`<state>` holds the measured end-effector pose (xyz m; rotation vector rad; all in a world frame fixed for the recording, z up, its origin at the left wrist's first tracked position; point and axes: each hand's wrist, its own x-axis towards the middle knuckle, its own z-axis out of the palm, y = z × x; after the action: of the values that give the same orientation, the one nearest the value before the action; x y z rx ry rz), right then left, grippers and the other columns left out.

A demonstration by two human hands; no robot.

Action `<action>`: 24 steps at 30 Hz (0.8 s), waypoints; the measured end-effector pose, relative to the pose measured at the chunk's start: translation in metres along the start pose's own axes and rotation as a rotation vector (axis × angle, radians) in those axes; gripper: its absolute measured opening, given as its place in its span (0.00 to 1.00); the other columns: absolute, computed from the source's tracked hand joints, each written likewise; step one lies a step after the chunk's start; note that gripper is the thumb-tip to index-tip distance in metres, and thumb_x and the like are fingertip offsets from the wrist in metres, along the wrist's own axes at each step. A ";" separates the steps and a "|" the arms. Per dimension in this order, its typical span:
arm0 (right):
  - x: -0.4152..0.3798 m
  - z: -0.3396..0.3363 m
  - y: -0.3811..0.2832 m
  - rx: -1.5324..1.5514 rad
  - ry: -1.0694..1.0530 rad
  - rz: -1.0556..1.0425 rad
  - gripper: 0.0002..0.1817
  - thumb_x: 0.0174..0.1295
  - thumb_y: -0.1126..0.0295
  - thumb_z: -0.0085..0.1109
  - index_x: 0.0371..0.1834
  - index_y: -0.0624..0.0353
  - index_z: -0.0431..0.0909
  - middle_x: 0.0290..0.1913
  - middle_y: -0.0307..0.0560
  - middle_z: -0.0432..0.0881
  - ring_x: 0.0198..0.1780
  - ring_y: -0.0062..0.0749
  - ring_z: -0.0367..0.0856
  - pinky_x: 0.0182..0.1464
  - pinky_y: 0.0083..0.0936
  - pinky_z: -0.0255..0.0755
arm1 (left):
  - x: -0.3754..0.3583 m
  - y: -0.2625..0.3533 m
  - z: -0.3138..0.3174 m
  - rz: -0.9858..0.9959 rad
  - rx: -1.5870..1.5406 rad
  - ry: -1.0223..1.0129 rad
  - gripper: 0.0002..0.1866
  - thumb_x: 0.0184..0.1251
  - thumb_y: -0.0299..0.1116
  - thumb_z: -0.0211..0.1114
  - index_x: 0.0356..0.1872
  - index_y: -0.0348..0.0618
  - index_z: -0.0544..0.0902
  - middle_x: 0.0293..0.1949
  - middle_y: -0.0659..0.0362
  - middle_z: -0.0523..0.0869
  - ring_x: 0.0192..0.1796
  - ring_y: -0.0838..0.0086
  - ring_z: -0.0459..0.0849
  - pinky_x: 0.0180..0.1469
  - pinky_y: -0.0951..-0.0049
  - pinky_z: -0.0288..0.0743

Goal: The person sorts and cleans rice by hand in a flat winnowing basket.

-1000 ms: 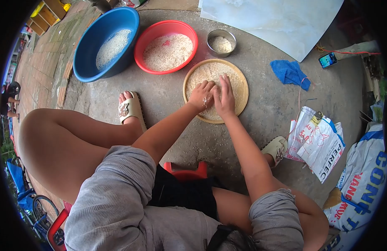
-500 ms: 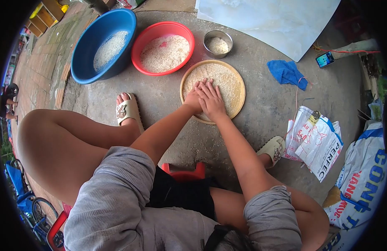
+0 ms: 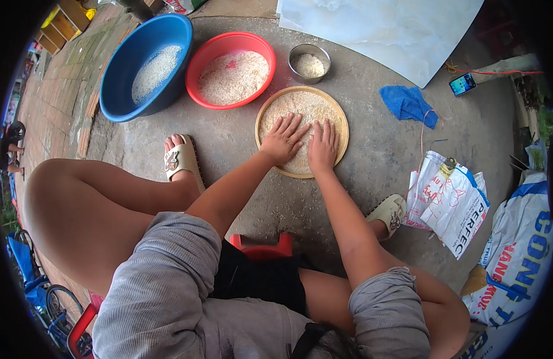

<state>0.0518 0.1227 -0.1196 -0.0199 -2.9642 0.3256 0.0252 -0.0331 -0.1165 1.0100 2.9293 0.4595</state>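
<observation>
A round, shallow tan tray (image 3: 344, 141) lies on the concrete, covered with a layer of pale grain (image 3: 300, 103) that looks like rice. My left hand (image 3: 283, 141) rests palm down on the grain at the tray's left side, fingers spread. Beside it, to the right, my right hand (image 3: 323, 146) also lies flat on the grain, its fingers stretched out. A narrow gap of grain separates the two hands. Both palms are hidden from above.
Beyond the tray stand a blue basin (image 3: 115, 90), a red basin (image 3: 194, 78) and a metal bowl (image 3: 295, 73), each holding grain. Rightward lie a blue cloth (image 3: 405, 103), a phone (image 3: 463, 84) and printed sacks (image 3: 453, 206). A white sheet (image 3: 390, 33) lies at the back.
My hands were together, overlapping on the grain. Now they are apart, the left one shifted slightly left and the right one moved right, both still on the tray.
</observation>
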 end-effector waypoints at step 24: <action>0.026 0.001 0.025 0.454 0.083 0.369 0.25 0.67 0.54 0.45 0.23 0.64 0.77 0.22 0.58 0.78 0.25 0.48 0.79 0.30 0.41 0.70 | 0.001 -0.003 0.001 0.008 -0.036 -0.019 0.29 0.71 0.47 0.43 0.71 0.58 0.53 0.73 0.54 0.50 0.75 0.59 0.45 0.73 0.57 0.38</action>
<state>0.0264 0.1473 -0.1215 -0.5124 -2.7191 1.0058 0.0226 -0.0341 -0.1180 1.0173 2.8901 0.4977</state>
